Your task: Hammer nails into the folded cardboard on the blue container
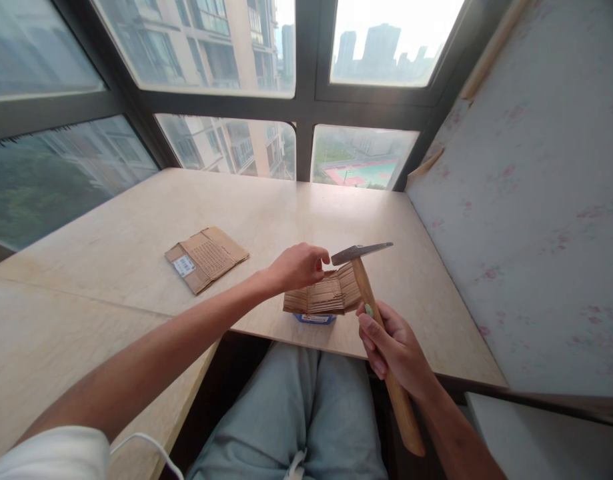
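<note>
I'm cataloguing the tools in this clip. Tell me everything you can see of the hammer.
The wooden-handled hammer has a long pale-brown shaft and a slim dark metal head, blunt at one end, tapering at the other. The right hand grips the shaft near its middle. It is tilted, head uppermost, raised above the folded brown corrugated cardboard and close to the left hand. Nothing else touches it.

- Soft, hazy daylight through the windows (366,40) past the far edge of the desk (266,207); upper panes glare white
- Shadows faint; focus sharp; wide-angle bending at the frame edges
</note>
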Demonstrator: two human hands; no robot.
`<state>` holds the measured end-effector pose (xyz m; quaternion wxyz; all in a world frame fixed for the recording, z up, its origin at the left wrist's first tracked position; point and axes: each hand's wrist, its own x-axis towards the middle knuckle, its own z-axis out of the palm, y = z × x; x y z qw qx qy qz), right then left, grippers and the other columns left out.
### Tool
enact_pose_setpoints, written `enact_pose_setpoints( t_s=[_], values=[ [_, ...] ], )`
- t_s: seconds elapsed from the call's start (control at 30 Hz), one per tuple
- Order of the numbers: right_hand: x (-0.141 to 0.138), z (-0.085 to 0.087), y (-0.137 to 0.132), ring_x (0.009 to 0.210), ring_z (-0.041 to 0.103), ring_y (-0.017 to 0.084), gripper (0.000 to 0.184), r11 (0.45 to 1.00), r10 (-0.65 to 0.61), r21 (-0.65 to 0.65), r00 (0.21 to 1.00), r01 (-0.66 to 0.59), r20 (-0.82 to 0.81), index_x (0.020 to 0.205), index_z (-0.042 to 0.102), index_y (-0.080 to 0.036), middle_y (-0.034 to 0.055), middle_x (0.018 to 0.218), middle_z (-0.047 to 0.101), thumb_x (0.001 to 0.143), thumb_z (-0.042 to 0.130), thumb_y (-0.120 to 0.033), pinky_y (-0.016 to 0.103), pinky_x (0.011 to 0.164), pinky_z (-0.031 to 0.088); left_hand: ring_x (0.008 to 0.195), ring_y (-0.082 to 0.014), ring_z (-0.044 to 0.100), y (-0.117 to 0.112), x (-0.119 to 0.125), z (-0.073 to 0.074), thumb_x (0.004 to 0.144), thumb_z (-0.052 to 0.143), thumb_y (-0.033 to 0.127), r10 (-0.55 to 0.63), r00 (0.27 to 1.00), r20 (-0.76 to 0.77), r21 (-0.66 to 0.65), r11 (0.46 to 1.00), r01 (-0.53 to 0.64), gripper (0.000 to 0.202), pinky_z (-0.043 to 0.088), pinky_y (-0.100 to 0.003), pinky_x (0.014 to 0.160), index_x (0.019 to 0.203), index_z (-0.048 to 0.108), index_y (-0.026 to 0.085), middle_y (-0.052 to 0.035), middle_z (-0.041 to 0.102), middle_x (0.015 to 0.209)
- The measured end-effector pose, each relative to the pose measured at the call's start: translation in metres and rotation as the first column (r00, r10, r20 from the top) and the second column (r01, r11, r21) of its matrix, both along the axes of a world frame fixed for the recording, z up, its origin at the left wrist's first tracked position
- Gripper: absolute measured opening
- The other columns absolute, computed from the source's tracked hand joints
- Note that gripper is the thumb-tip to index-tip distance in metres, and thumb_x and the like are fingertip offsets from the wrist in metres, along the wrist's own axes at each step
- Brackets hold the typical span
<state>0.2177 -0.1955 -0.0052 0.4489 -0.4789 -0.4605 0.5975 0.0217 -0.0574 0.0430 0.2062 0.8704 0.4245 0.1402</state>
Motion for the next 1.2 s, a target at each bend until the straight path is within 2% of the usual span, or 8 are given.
enact_pose_setpoints(
  t_s=[0.27, 0.4, 0.53, 0.7, 0.83, 1.03, 1.2],
  values=[
    [-0.001, 0.002, 0.001, 0.028, 0.035, 0.002, 0.034, 0.999, 0.027, 0.020, 0.999, -0.028, 0.024, 0.092, 0.052, -0.021, -0.0109, 0.056, 0.046, 0.092, 0.061, -0.053, 0.012, 0.027, 0.029, 0.071, -0.0180, 0.068, -0.001, -0.004, -0.004, 0.077, 0.064, 0.012, 0.015, 0.999, 0.042, 0.004, 1.000, -0.015, 0.021, 0.049, -0.028, 0.068, 0.096, 0.073, 0.016, -0.0040, 0.076, 0.080],
    [0.001, 0.010, 0.001, 0.029, 0.035, 0.002, 0.033, 0.996, 0.072, 0.037, 0.994, -0.076, 0.087, 0.092, 0.052, -0.020, -0.0109, 0.056, 0.045, 0.093, 0.059, -0.053, 0.012, 0.027, 0.028, 0.071, -0.0170, 0.068, -0.002, -0.008, -0.008, 0.078, 0.063, 0.011, -0.008, 0.995, 0.096, -0.005, 1.000, 0.008, 0.020, 0.048, -0.027, 0.067, 0.096, 0.071, 0.016, -0.0028, 0.074, 0.078],
    [0.005, 0.019, 0.004, 0.030, 0.035, 0.002, 0.033, 0.988, 0.145, 0.025, 0.974, -0.151, 0.173, 0.093, 0.052, -0.020, -0.0114, 0.055, 0.042, 0.095, 0.057, -0.053, 0.012, 0.027, 0.029, 0.072, -0.0164, 0.067, -0.002, -0.011, -0.014, 0.077, 0.063, 0.011, -0.024, 0.988, 0.155, -0.004, 1.000, 0.025, 0.011, 0.048, -0.026, 0.068, 0.087, 0.066, 0.016, -0.0015, 0.072, 0.078],
    [0.007, 0.029, 0.011, 0.029, 0.039, 0.003, 0.034, 0.975, 0.215, -0.008, 0.940, -0.221, 0.264, 0.095, 0.055, -0.019, -0.0072, 0.063, 0.054, 0.095, 0.055, -0.053, 0.013, 0.027, 0.027, 0.073, -0.0158, 0.066, -0.004, -0.015, -0.021, 0.078, 0.064, 0.011, -0.045, 0.976, 0.214, 0.005, 0.999, 0.044, 0.009, 0.048, -0.025, 0.068, 0.084, 0.062, 0.017, -0.0002, 0.070, 0.079],
    [0.008, 0.035, 0.015, 0.029, 0.043, 0.003, 0.035, 0.975, 0.209, 0.012, 0.934, -0.221, 0.289, 0.093, 0.056, -0.018, -0.0037, 0.067, 0.060, 0.096, 0.053, -0.053, 0.014, 0.027, 0.026, 0.076, -0.0169, 0.068, -0.006, -0.018, -0.027, 0.079, 0.064, 0.012, -0.001, 0.976, 0.218, -0.019, 1.000, 0.005, 0.018, 0.049, -0.026, 0.069, 0.097, 0.063, 0.017, -0.0011, 0.071, 0.082],
    [0.011, 0.043, 0.017, 0.028, 0.043, 0.003, 0.035, 0.974, 0.211, 0.006, 0.918, -0.226, 0.336, 0.086, 0.055, -0.019, -0.0045, 0.062, 0.058, 0.095, 0.053, -0.053, 0.014, 0.028, 0.026, 0.081, -0.0193, 0.072, -0.006, -0.020, -0.032, 0.079, 0.068, 0.014, 0.054, 0.965, 0.257, -0.071, 0.997, -0.037, 0.052, 0.052, -0.028, 0.072, 0.128, 0.053, 0.019, -0.0015, 0.075, 0.087],
    [0.011, 0.046, 0.018, 0.028, 0.042, 0.004, 0.035, 0.972, 0.225, -0.021, 0.905, -0.234, 0.361, 0.085, 0.054, -0.020, -0.0053, 0.061, 0.057, 0.094, 0.054, -0.054, 0.015, 0.026, 0.025, 0.083, -0.0196, 0.074, -0.005, -0.021, -0.037, 0.078, 0.071, 0.017, 0.082, 0.950, 0.303, -0.101, 0.993, -0.053, 0.054, 0.054, -0.029, 0.074, 0.130, 0.052, 0.018, -0.0024, 0.077, 0.089]
  ],
)
